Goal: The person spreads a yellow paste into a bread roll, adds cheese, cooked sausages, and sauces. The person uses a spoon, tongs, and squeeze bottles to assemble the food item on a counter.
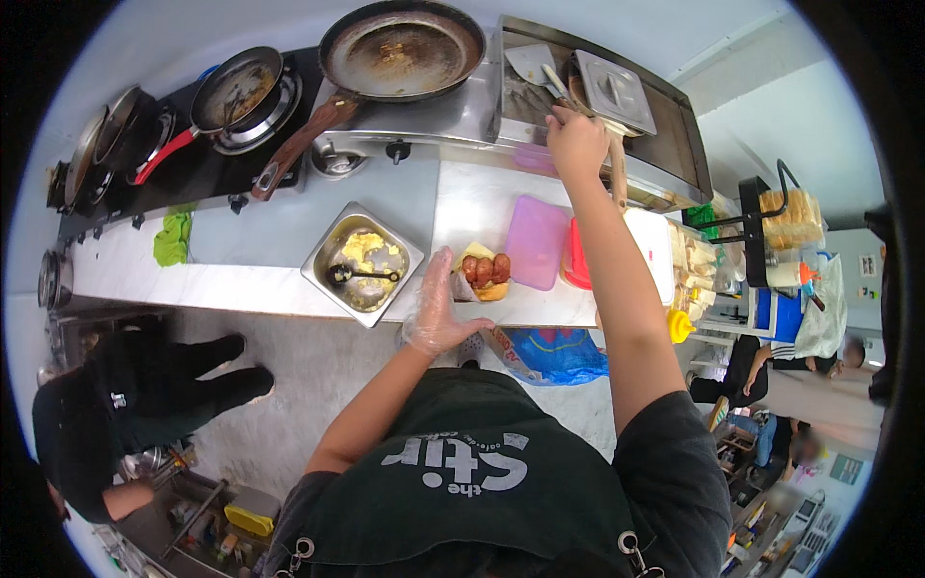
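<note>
My left hand (438,313), in a clear plastic glove, is spread with its fingertips beside a small open sandwich (493,292) on the counter. Browned sausage pieces (485,269) lie on the sandwich's bread. Left of it stands a square steel pan (323,270) holding yellow scrambled egg (364,249) and a black spoon (361,275). My right hand (581,144) looks bare and reaches to the griddle's near edge, fingers curled among utensil handles; what they grip is unclear. Just beyond them lies a spatula with a pale, wide blade (528,63).
A lidded steel container (617,94) sits on the griddle (665,159). Frying pans (400,53) stand at the back left. A purple lid (537,241), a red-and-white box (647,252) and a yellow squeeze bottle (680,328) are on the right. Another person (125,405) bends at the lower left.
</note>
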The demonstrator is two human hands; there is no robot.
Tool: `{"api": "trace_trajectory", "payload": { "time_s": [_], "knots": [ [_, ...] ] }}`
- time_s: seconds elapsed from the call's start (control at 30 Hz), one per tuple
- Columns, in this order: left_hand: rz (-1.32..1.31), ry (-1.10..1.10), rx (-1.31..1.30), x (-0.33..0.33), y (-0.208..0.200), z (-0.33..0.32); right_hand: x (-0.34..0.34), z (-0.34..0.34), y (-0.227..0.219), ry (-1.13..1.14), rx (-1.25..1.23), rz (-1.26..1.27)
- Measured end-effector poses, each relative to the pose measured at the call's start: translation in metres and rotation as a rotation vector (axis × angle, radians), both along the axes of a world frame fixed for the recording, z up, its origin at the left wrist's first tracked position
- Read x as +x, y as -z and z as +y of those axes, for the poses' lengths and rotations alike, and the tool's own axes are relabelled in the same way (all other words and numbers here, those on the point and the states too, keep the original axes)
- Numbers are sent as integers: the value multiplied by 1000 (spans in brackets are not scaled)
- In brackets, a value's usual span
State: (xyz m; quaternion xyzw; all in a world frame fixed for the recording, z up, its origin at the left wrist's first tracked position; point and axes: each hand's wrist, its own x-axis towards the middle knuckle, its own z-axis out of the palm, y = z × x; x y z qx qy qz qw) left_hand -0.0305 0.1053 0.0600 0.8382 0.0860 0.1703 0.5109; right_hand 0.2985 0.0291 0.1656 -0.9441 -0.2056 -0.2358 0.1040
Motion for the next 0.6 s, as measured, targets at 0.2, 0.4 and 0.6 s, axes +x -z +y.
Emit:
{"api": "trace_trajectory", "payload": {
  "time_s": [0.2, 0.4, 0.6],
  "knots": [
    [-153, 6, 102, -13, -13, 10, 1, -2, 6, -42, -122, -48],
    [-172, -191, 147, -57, -35, 40, -114, 48, -41, -553, 389, 69],
    [-139, -811, -40, -106, -1, 55, -248, 119, 56, -722, -278, 780]
  ]
}}
